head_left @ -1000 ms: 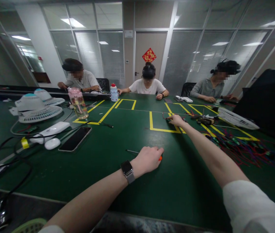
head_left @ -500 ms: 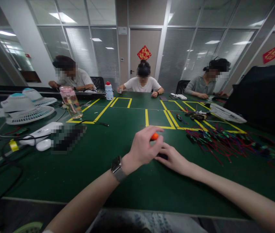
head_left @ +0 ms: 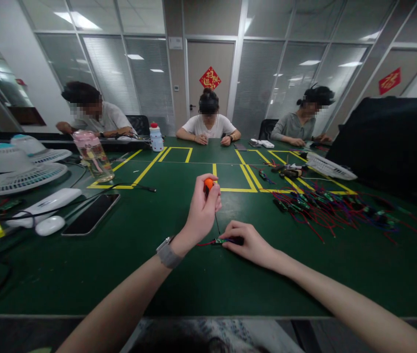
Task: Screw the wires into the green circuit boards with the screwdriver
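Note:
My left hand (head_left: 201, 208) is wrapped round the orange and black handle of a screwdriver (head_left: 209, 184). The screwdriver stands nearly upright, its thin shaft pointing down to a small green circuit board (head_left: 218, 240) on the table. Whether the tip touches the board or stops just above it, I cannot tell. Fingers of my right hand (head_left: 248, 240) pinch the board's right end and rest low on the table. A red wire (head_left: 204, 244) runs out from the board's left side. Part of the board is hidden under my right fingers.
A pile of wired circuit boards (head_left: 315, 203) lies to the right, with pliers (head_left: 291, 171) behind it. At left are a phone (head_left: 91, 214), a white mouse (head_left: 50, 225), a pink-lidded bottle (head_left: 93, 156) and fans (head_left: 20, 169). Three people sit across the green table (head_left: 120, 274).
My left hand has moved left and turned the screwdriver upright over the board. The board now shows beside my right fingers. My view has shifted slightly to the right.

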Tool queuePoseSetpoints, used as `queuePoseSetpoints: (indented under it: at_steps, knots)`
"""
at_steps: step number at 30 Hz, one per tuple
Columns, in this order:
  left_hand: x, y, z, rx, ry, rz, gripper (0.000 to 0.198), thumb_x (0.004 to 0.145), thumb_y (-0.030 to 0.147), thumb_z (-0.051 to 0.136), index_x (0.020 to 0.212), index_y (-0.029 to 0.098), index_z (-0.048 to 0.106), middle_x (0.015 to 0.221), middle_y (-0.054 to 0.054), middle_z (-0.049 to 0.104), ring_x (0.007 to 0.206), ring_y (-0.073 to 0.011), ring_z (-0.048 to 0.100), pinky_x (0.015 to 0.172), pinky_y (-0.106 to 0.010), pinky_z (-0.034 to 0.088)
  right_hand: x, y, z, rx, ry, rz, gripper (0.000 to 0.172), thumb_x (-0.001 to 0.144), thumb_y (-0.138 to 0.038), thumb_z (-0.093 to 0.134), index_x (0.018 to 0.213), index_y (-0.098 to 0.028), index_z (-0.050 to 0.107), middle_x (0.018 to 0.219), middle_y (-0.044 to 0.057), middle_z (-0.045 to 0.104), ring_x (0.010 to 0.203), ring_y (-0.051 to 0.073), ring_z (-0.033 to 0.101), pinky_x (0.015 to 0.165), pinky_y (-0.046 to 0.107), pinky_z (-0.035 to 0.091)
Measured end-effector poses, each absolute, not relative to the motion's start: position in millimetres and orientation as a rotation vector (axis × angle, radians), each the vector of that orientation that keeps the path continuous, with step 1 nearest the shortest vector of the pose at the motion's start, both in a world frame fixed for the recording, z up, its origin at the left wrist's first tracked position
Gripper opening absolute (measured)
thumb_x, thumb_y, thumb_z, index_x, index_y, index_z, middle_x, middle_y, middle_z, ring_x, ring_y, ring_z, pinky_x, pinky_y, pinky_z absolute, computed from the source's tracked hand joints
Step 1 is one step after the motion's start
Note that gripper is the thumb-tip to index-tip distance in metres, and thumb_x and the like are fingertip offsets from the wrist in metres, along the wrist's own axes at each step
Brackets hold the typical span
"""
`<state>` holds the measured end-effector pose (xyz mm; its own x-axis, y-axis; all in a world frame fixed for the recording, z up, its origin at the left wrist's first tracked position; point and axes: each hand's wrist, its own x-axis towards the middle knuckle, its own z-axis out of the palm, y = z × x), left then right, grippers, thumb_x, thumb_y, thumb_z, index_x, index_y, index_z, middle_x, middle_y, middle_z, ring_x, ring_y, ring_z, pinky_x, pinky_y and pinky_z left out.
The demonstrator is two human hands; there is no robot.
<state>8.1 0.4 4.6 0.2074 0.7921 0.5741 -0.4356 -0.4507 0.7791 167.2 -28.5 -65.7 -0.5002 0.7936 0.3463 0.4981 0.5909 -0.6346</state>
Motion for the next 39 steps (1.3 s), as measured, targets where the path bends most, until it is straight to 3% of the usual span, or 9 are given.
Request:
queuePoseSetpoints:
  at_steps: [9, 39]
  knots:
    - [17, -2, -9, 1.475, 0.363, 1.376, 0.017, 0.094, 0.033, 0.048, 0.106, 0.023, 0.042, 0.074, 0.006, 0.040, 0.051, -0.0030, 0.038, 0.047, -0.015, 0.033, 167, -29, -64, -1.035, -2.152, 0.645, 0.010, 0.080, -0.022, 0.067, 0.086, -0.018, 0.075, 0.082, 0.005, 0.064, 0.074, 0.017, 0.061, 0.069, 0.029, 0.050]
    - [18, -6, -11, 1.519, 0.368, 1.369, 0.016, 0.094, 0.032, 0.047, 0.107, 0.023, 0.043, 0.075, 0.005, 0.042, 0.053, -0.0037, 0.039, 0.049, -0.016, 0.035, 168, -30, -64, -1.032, -2.181, 0.629, 0.010, 0.081, -0.019, 0.067, 0.088, -0.018, 0.074, 0.085, 0.005, 0.063, 0.075, 0.016, 0.060, 0.070, 0.029, 0.049]
